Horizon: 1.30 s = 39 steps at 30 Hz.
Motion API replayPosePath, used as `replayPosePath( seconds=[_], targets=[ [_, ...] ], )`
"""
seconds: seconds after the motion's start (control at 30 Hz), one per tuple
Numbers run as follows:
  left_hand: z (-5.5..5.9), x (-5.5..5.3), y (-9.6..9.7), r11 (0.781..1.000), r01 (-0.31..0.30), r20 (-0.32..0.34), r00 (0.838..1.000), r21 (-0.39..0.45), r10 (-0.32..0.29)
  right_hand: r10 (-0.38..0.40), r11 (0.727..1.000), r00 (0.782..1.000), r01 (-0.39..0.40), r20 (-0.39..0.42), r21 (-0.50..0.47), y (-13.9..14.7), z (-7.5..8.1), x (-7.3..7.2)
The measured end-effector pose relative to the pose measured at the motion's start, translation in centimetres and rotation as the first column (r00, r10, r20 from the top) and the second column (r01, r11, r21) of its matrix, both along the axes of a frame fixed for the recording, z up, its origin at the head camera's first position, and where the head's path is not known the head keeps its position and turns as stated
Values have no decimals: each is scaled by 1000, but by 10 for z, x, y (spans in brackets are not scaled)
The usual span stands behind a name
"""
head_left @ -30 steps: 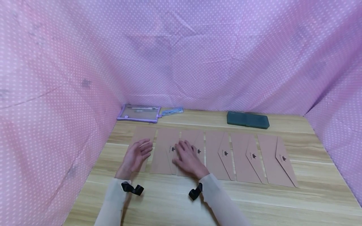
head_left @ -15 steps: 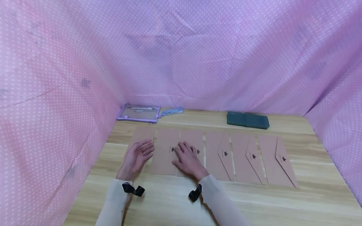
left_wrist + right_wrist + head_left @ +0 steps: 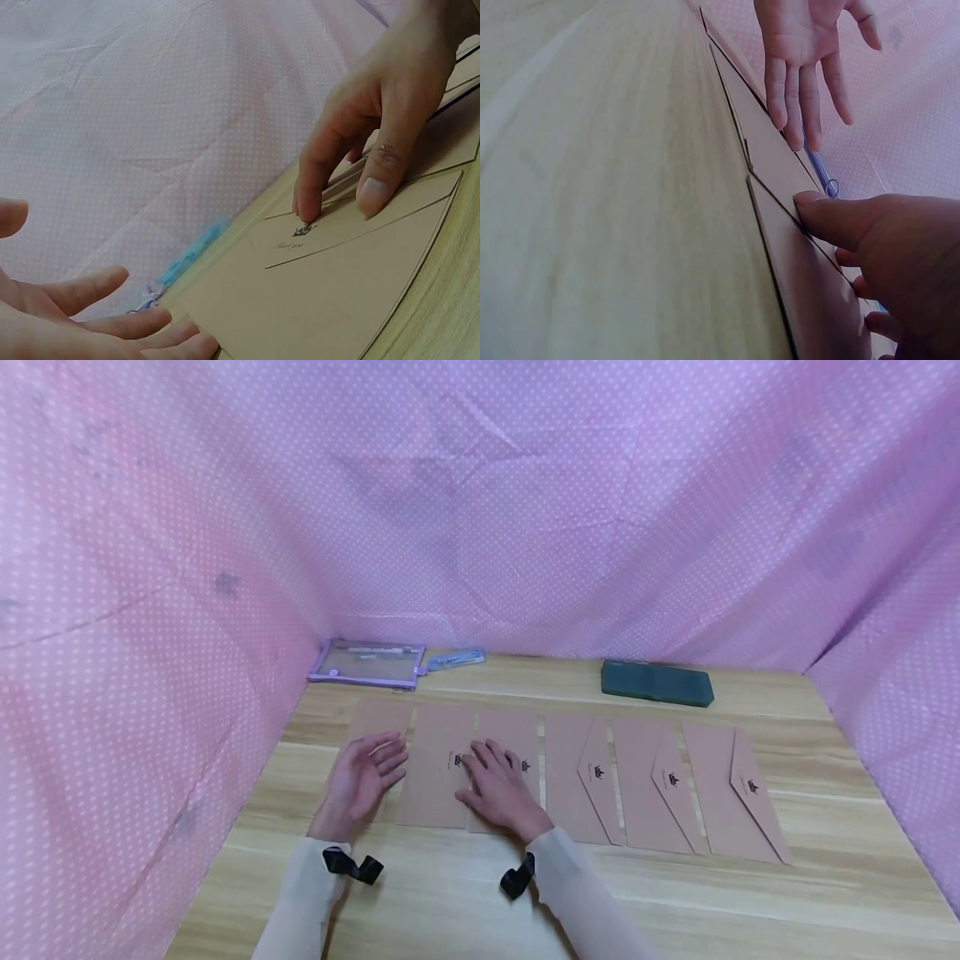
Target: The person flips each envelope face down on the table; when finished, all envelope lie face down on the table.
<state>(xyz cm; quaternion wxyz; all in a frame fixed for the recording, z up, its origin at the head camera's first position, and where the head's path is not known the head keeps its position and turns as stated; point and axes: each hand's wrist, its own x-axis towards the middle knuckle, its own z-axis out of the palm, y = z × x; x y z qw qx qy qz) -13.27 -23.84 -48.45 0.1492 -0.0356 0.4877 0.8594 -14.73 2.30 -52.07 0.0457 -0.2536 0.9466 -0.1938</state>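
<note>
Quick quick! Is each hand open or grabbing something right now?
Left hand: open, holding nothing.
Right hand: open, touching a brown envelope with a crown print, not gripping it.

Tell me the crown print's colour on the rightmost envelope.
The crown print is black, seen best in the head view.

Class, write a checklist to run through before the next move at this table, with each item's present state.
1. Envelopes in one row: ok, six lie side by side.
2. Right hand placed: ok, its thumb and a fingertip are at the second envelope from the left.
3. Left hand free: ok, it holds nothing.
4. Leftmost envelope fully in view: not ok, the left hand hides part of it.
5. Flaps sealed: cannot tell.
6. Pouch and box apart from the row: ok, both lie behind it.
</note>
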Motion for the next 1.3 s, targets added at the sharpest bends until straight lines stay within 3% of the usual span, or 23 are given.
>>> replayPosePath(
  seconds=[0.2,0.47,0.57,0.77,1.1,1.3],
  targets=[
    [0,1,-1,996,-6,8,1000,88,6,2,1000,1000,-2,5,21,0,2,1],
    [-1,1,-5,971,4,-4,1000,238,-3,1,999,1000,-1,-4,34,0,4,2],
    [-1,0,-4,976,13,-3,1000,219,-12,3,999,1000,-3,5,37,0,5,2],
    [0,-1,1,990,-34,50,998,138,28,4,1000,1000,-5,31,23,-1,8,2],
    [6,-2,-2,987,-19,51,999,159,11,14,999,1000,-14,-10,41,-9,17,2],
    [9,-1,-4,985,-17,33,999,174,11,22,1000,999,-22,37,3,-12,20,2]
  ],
)
